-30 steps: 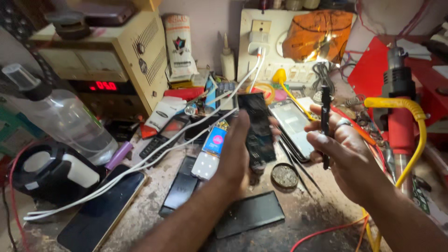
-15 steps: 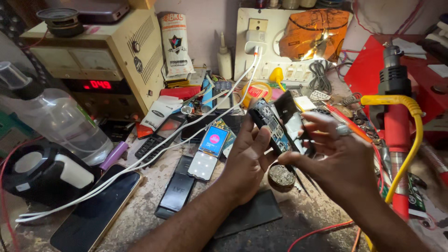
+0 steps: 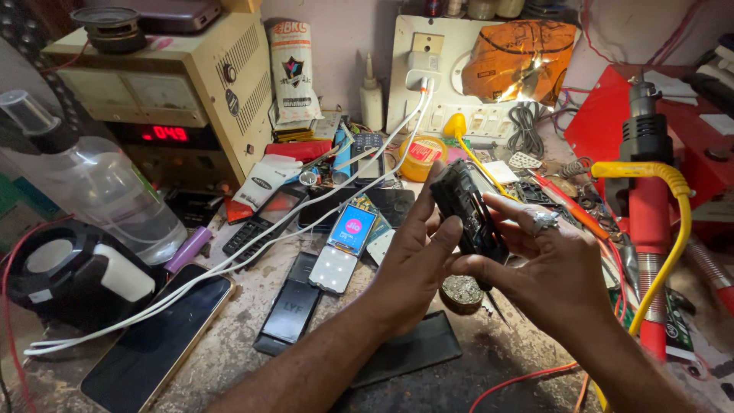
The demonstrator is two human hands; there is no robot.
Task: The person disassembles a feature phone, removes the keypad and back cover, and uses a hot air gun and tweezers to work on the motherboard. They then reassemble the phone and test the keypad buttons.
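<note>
Both hands hold a small black opened phone body (image 3: 465,206) above the cluttered bench. My left hand (image 3: 417,264) grips its left edge with thumb and fingers. My right hand (image 3: 547,264), with a ring on one finger, pinches its lower right side. A thin dark tool tip (image 3: 495,306) pokes out below my right hand. Just under the hands sits a round tin of brass wool (image 3: 461,293). A small keypad phone with a lit screen (image 3: 344,245) lies left of my left hand.
A beige power supply with a red display (image 3: 164,99) stands at back left, beside a plastic bottle (image 3: 92,187). A large dark phone (image 3: 157,340) and white cables (image 3: 229,264) lie at left. A red hot-air tool with a yellow cord (image 3: 650,214) stands at right.
The right hand has lowered its thin tool and come onto the phone body. Both hands now hold the phone, which has been tilted and turned.
</note>
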